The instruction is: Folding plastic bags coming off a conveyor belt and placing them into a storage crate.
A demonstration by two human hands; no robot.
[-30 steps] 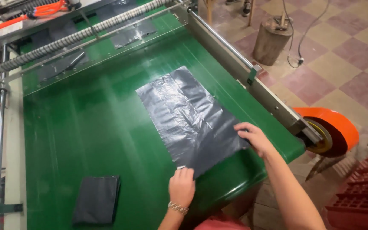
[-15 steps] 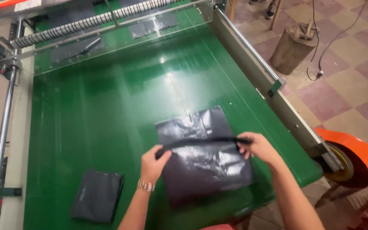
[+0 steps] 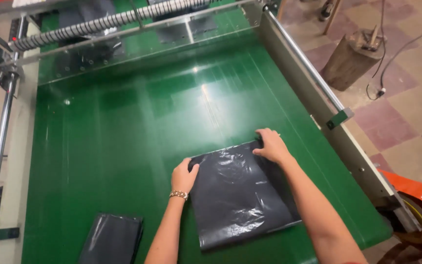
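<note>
A stack of black plastic bags [image 3: 242, 195], folded in half, lies flat on the green conveyor belt [image 3: 123, 132] near its front edge. My left hand [image 3: 184, 177], with a bracelet at the wrist, presses on the stack's far left corner. My right hand [image 3: 271, 145] presses down on the far right corner along the fold. Both hands lie flat on the plastic with fingers curled over its far edge.
A smaller folded pile of black bags [image 3: 112, 239] sits at the front left of the belt. A metal side rail [image 3: 318, 105] runs along the right, a ribbed roller [image 3: 108, 22] across the far end. An orange wheel [image 3: 418, 210] and a wooden stump [image 3: 352, 58] stand on the tiled floor.
The long black bag stack was lifted at its near end and folded over in half. Both hands have moved to the far edge and now press the folded stack flat.
</note>
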